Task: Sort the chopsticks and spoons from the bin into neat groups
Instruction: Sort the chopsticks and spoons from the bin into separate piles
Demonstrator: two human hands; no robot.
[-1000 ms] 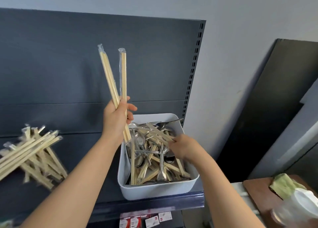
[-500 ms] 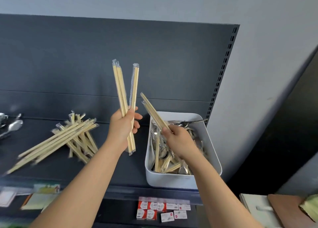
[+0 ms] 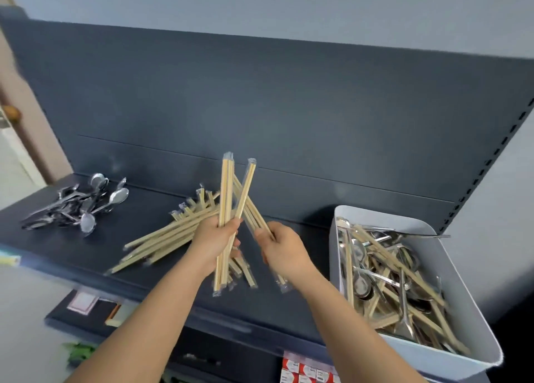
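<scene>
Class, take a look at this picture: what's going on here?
A person is sorting cutlery on a dark blue shelf. The left hand grips several plastic-wrapped wooden chopsticks upright; the right hand pinches another wrapped pair beside them. A loose chopstick pile lies mid-shelf, shiny metal spoons further left. The white plastic bin on the right holds both mixed.

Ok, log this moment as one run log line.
left hand: grips upright plastic-wrapped wooden chopsticks | right hand: grips slanted wrapped chopsticks | shelf: wooden chopstick pile, silver metal spoon pile | white plastic bin: unsorted mix
</scene>
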